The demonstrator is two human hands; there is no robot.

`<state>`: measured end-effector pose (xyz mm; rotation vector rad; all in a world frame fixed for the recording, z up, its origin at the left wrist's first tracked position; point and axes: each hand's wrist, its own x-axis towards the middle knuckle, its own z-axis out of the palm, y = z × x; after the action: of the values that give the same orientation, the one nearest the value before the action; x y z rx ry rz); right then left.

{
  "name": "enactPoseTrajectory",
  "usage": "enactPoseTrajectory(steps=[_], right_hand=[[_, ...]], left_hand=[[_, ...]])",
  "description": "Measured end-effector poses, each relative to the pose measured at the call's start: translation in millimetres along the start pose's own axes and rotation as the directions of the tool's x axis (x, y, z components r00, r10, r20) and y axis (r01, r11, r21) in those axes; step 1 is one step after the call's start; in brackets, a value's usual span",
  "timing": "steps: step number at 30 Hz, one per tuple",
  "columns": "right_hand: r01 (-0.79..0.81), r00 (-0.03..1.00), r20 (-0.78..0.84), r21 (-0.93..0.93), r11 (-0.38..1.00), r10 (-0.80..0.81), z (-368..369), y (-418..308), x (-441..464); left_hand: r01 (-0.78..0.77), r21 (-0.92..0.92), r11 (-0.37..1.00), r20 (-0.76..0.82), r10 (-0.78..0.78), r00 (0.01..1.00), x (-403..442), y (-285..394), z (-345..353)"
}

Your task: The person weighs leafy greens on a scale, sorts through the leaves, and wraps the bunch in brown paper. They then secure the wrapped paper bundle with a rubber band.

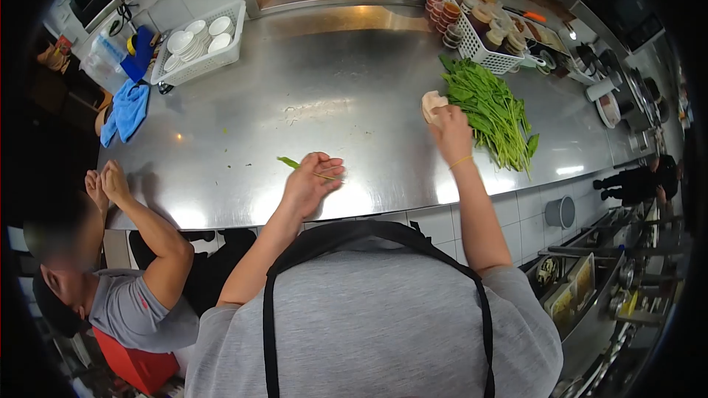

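My left hand is over the front of the steel table, fingers curled round a single leafy green stem. The leaf end pokes out to the left and the thin stalk crosses the palm. My right hand, with a yellow band at the wrist, has its fingers closed on a pale, crumpled, cloth-like piece; its exact kind is unclear. Just right of that hand lies a large heap of leafy greens, leaves towards the back and stalks pointing to the front.
White basket of small dishes, back left; blue cloth at the left edge. Sauce bottles fill a white basket at back right, beside stacked sauce cups. A co-worker sits at left, hands at the table edge.
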<state>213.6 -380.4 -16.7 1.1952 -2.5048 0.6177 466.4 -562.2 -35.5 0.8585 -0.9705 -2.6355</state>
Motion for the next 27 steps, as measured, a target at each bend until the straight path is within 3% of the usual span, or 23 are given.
enactPoseTrajectory(steps=[1,2,4,5,6,8,9,10,12,14,16,18,20,21,23,24,25,26,27], right_hand=[[-0.058,0.997,0.041,-0.099,0.993,0.062,6.9,16.1,1.4],[-0.046,0.998,0.049,-0.090,0.995,0.050,16.4,28.6,2.5],[0.031,0.976,0.219,-0.068,0.997,-0.016,27.0,33.5,7.1],[0.010,0.961,0.274,0.109,0.994,-0.040,24.2,29.4,8.9],[0.027,0.958,0.279,0.120,0.992,-0.060,12.8,15.2,13.7],[0.059,0.948,0.258,0.432,0.900,-0.186,-0.7,-8.1,17.7],[0.098,0.898,0.362,0.394,0.914,-0.252,3.7,-13.4,18.8],[0.104,0.892,0.367,0.404,0.909,-0.265,23.2,-17.0,13.5],[0.216,0.906,0.335,0.160,0.963,-0.258,75.1,-27.6,-3.8],[0.157,0.890,0.406,0.161,0.974,-0.210,92.3,-56.0,6.5],[0.189,0.930,0.261,0.270,0.944,-0.260,117.5,-85.0,14.3],[0.437,0.763,0.247,0.483,0.759,-0.597,132.6,-114.3,7.2],[0.592,0.478,0.401,0.510,0.624,-0.781,86.0,-154.4,-6.2],[0.609,0.490,0.208,0.613,0.503,-0.846,94.1,-137.8,-23.6],[0.288,0.545,0.515,0.627,0.724,-0.662,70.2,-126.8,11.0],[0.657,0.619,0.321,0.289,0.696,-0.717,109.5,-83.9,24.6],[0.627,0.718,0.260,0.161,0.762,-0.645,120.9,-55.0,56.6],[0.359,0.866,0.311,0.158,0.920,-0.391,123.9,-30.7,93.3],[0.437,0.900,-0.008,0.015,0.900,-0.437,163.1,6.9,123.3]], left_hand=[[-0.029,0.027,0.999,-0.053,0.030,0.998,-1.9,4.0,-8.0],[-0.060,0.026,0.998,-0.058,0.061,0.996,-5.4,7.9,-20.7],[-0.141,0.048,0.989,-0.143,0.146,0.979,-20.1,19.1,-29.0],[-0.176,0.077,0.981,-0.201,0.188,0.961,-28.5,23.7,-32.6],[-0.209,0.108,0.972,-0.257,0.230,0.939,-36.5,26.8,-38.1],[-0.250,0.101,0.963,-0.307,0.270,0.913,-50.4,27.1,-56.2],[-0.281,0.075,0.957,-0.348,0.289,0.892,-57.4,26.8,-63.5],[-0.312,0.050,0.949,-0.389,0.306,0.869,-63.9,26.1,-69.0],[-0.336,0.046,0.941,-0.427,0.322,0.845,-76.5,21.1,-76.6],[-0.369,0.016,0.929,-0.460,0.335,0.823,-85.1,15.1,-82.0],[-0.384,0.004,0.923,-0.492,0.336,0.803,-92.9,6.1,-81.9],[-0.380,-0.023,0.925,-0.488,0.321,0.811,-99.3,0.3,-84.5],[-0.411,-0.020,0.911,-0.502,0.347,0.792,-109.2,-2.9,-87.6],[-0.432,-0.012,0.902,-0.505,0.367,0.781,-117.2,-4.6,-90.4],[-0.456,0.011,0.890,-0.586,0.375,0.719,-135.1,-7.1,-98.6],[-0.467,0.033,0.884,-0.650,0.374,0.662,-144.6,-10.0,-103.9],[-0.488,0.038,0.872,-0.673,0.384,0.633,-154.4,-15.8,-112.4],[-0.493,0.065,0.868,-0.698,0.392,0.599,-163.9,-21.1,-118.1],[-0.508,0.058,0.859,-0.721,0.388,0.574,-172.4,-27.7,-123.0]])
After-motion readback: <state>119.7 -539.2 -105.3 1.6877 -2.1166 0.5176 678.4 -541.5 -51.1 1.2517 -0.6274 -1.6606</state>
